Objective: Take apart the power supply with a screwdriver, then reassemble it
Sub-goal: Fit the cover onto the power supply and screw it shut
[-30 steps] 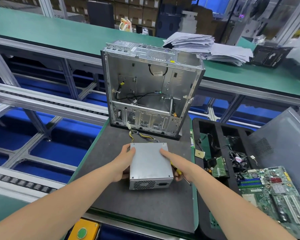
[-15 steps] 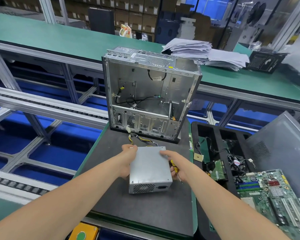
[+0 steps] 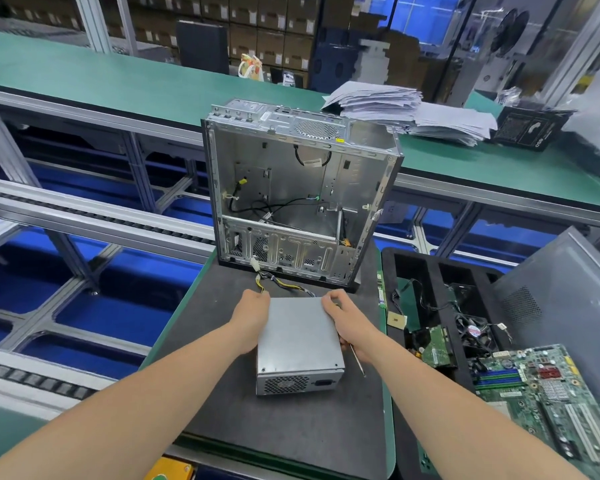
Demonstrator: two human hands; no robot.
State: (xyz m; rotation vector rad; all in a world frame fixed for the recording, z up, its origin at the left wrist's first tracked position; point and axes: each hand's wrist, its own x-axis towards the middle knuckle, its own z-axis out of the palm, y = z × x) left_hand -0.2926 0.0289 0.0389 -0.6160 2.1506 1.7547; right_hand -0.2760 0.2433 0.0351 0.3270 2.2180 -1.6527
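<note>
Head view, hands (image 3: 248, 318) (image 3: 349, 322), screwdriver (image 3: 357, 360) slid farther up power supply (image 3: 298, 336)

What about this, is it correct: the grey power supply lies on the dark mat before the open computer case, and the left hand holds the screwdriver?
Not quite. The head view shows the screwdriver in the right hand, not the left hand. The rest stands: the grey power supply lies on the dark mat before the open computer case.

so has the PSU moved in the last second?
No. The PSU keeps the same gap to the case base on the mat; its shift in frame is camera motion.
</note>
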